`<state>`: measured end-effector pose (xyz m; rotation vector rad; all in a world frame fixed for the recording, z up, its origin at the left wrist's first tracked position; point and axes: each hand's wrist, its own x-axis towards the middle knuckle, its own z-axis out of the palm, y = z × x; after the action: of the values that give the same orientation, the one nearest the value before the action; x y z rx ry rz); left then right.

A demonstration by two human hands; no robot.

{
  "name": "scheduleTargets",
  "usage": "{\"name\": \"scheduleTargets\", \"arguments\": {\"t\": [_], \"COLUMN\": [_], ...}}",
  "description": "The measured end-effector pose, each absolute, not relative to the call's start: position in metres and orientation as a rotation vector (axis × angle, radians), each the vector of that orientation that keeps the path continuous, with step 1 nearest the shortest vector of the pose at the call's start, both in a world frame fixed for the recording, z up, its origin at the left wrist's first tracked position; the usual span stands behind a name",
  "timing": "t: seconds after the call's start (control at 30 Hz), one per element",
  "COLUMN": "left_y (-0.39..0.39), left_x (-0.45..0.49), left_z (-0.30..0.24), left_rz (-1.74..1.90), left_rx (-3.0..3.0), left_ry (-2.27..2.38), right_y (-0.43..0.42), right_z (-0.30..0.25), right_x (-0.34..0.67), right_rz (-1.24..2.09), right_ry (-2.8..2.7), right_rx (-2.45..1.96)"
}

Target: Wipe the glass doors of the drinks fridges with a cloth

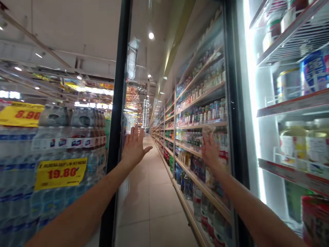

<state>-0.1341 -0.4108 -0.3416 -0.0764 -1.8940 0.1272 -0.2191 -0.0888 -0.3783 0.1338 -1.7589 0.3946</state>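
In front of me stands a dark-framed glass door [169,192] of an upright drinks cooler, swung open. My left hand [134,145] lies flat against the glass near the left frame, fingers stretched up and thumb out to the side. Further right, my right hand [211,151] reaches up to the same pane, fingers stretched and somewhat blurred. A pale, smeared patch [208,129] shows at its fingertips; whether this is a cloth, a tissue or a reflection, I cannot make out. Behind or mirrored in the glass, rows of bottled drinks [203,115] run along shelves.
At the right, lit cooler shelves [290,106] hold bottles [295,144], cartons and a red tin [315,219]. Stacked packs of bottled water [59,137] stand on the left, with yellow price signs [61,174]. A tiled aisle floor [138,202] shows in the glass.
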Motion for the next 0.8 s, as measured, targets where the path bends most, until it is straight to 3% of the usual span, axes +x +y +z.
{"name": "scheduleTargets", "arguments": {"t": [0.1,0.17,0.4,0.6,0.8], "left_y": [-0.411,-0.410,-0.410,-0.412,-0.411], "left_x": [-0.134,-0.133,-0.129,-0.127,-0.129], "left_z": [-0.342,-0.337,-0.314,-0.315,-0.316], "left_rz": [0.143,0.166,0.201,0.267,0.267], "left_rx": [-0.069,-0.064,0.038,0.032,0.044], "left_ry": [-1.887,-1.883,-1.916,-1.935,-1.935], "right_y": [-0.073,-0.089,-0.155,-0.078,-0.157], "right_z": [-0.347,-0.327,-0.325,-0.302,-0.279], "right_x": [-0.222,-0.218,-0.197,-0.203,-0.194], "right_rz": [0.685,0.664,-0.022,0.594,0.327], "right_ry": [-1.689,-1.696,-1.822,-1.766,-1.861], "right_rx": [-0.144,-0.073,0.800,-0.050,0.374]}}
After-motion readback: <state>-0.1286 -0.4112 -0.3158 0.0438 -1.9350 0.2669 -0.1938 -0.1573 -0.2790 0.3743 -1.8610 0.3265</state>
